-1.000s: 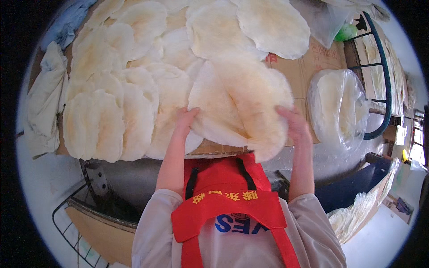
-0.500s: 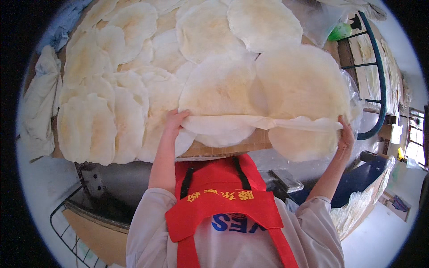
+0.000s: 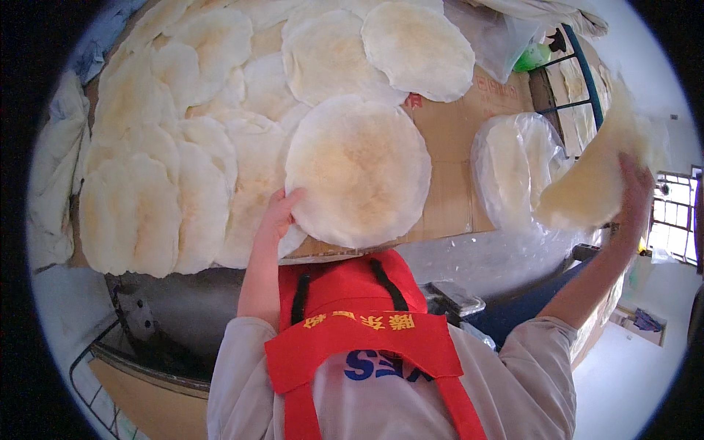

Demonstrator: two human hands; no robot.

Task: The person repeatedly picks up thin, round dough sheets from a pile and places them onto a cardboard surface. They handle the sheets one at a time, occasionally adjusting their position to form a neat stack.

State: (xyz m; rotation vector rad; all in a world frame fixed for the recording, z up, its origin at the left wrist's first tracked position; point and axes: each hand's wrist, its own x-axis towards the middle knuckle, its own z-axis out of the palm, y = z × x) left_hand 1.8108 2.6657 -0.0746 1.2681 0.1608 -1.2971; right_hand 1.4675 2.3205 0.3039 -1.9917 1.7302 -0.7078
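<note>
A thin, pale round flatbread with a tan middle lies flat before me. My left hand is closed at its left edge, thumb on the rim. Out at the right, my right hand grips another flatbread, which hangs bent and smeared by motion; its far end blurs into the background. Below and beside this one, a clear plastic bag holds more pale sheets. Overlapping flatbreads cover the left part of the cardboard-topped table, and another round lies at the back.
Bare brown cardboard shows between the middle round and the bag. A dark green metal rail stands at the back right. White cloth hangs along the left side. A metal tray-like object sits below the table's front edge.
My right hand has swung up and right with a flatbread, baring cardboard on the right and uncovering the bag. The folded strip between my hands is gone; my left hand stays near its place.
</note>
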